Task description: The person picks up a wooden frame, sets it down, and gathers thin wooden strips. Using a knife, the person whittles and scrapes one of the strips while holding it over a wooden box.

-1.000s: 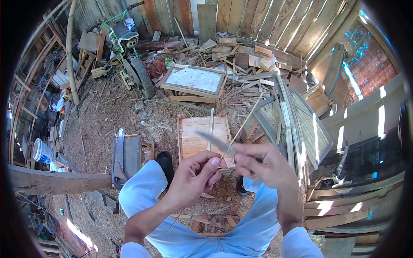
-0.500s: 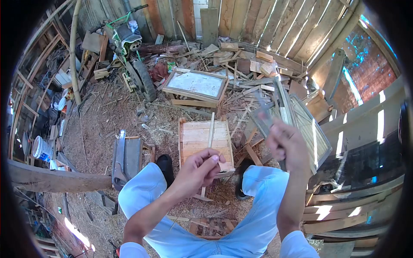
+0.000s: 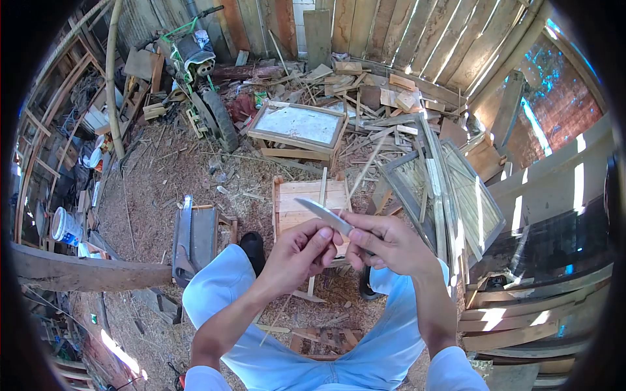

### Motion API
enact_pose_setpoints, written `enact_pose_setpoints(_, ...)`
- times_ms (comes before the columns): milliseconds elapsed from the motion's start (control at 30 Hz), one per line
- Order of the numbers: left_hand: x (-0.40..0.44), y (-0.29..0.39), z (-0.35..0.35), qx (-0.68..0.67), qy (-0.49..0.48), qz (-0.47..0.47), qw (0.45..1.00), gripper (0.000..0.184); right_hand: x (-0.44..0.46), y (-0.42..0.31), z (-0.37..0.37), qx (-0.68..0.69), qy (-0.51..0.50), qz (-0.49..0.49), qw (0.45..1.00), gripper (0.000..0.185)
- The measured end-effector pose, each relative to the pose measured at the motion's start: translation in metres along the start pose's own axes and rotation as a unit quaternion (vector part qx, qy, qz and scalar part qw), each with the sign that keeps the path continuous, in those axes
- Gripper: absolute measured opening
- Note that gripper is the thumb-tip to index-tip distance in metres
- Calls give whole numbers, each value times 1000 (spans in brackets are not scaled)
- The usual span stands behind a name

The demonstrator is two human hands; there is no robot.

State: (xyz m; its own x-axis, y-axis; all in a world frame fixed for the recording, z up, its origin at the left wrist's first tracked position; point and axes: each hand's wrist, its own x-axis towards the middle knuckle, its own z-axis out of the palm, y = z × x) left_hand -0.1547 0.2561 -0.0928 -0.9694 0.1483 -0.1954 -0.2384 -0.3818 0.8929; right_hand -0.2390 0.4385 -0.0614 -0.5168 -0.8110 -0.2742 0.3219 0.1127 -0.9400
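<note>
My right hand is closed round a knife, its blade pointing up and left across the front of a small wooden crate. Close beside it, my left hand is closed with thumb and fingertips pinched together. A narrow wooden strip runs behind the left fingers and shows again below them; the grip itself is partly hidden. The fingers of both hands nearly meet. Beneath the hands stands the wooden crate, its slatted boards facing up.
A handsaw lies on a low dark stool at the left. Ahead are a framed white panel, scrap wood and a motorbike. Framed panels lean at the right. A white bucket stands far left.
My right hand has come down and left with the knife, from out at the right to beside my left hand. The left hand has barely moved.
</note>
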Motion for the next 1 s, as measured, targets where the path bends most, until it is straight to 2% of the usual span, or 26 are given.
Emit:
enact_pose_setpoints(167,-3,1,4,36,-2,-24,999,25,3,4,-9,-6,-37,3,999,40)
enact_pose_setpoints(233,-3,1,6,50,2,-25,998,25,-1,1,-10,31,11,23,999,36)
enact_pose_setpoints(367,-2,2,11,56,14,-24,998,25,-3,-3,-16,32,-3,14,999,36)
enact_pose_setpoints(533,3,3,16,57,5,-34,998,25,-4,-9,-32,38,79,8,996,31)
enact_pose_setpoints(667,8,-6,10,78,-1,-34,996,25,0,-7,-53,76,80,-9,994,29)
enact_pose_setpoints(733,8,-12,12,70,-2,-32,997,25,0,-13,-75,103,156,-28,982,30)
enact_pose_setpoints(767,9,-14,12,61,1,-32,998,24,2,-14,-83,102,156,-30,982,30)
enact_pose_setpoints(833,11,-19,7,51,-5,-22,998,24,3,-18,-95,65,282,-88,953,36)
enact_pose_setpoints(900,13,-17,2,44,-6,-14,999,24,-10,-17,-88,74,271,-110,953,36)
enact_pose_setpoints(967,20,-7,2,11,29,-24,999,23,-12,-10,-64,29,203,-43,978,40)
enact_pose_setpoints(1000,24,-8,-1,0,22,-18,1000,23,-13,-9,-55,56,138,-6,989,39)
